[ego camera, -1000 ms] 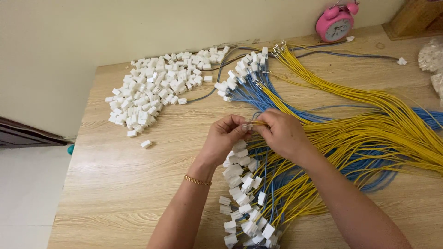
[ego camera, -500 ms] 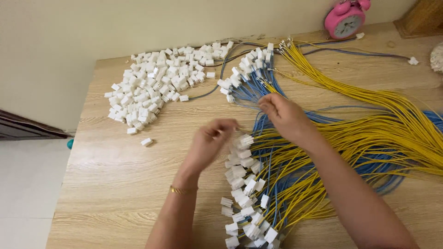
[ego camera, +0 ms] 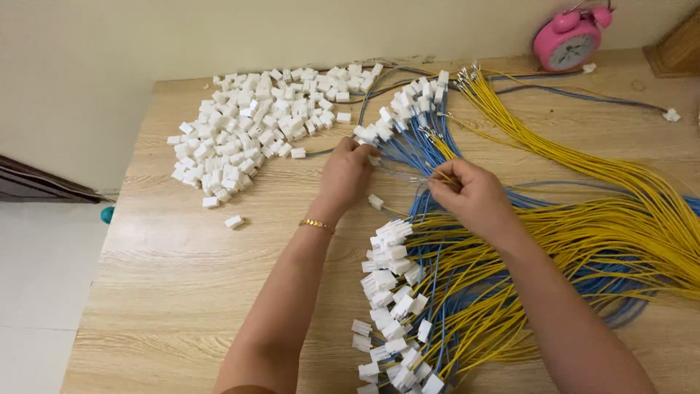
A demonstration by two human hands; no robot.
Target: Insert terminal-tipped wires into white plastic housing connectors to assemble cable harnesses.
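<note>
light: bright, even, soft | shadows: faint | focus: sharp | glare: none | edges: slight wide-angle bend

No packages, labels, signs or screens are visible.

A home piecework spot: wooden table (ego camera: pixel 182 292) heaped with white connectors (ego camera: pixel 248 131), wires (ego camera: pixel 583 241), alarm clock (ego camera: pixel 570 38).

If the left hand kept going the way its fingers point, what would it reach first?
Probably the white connectors on the blue wires, already at the left hand's fingertips; depth is hard to judge.
</note>
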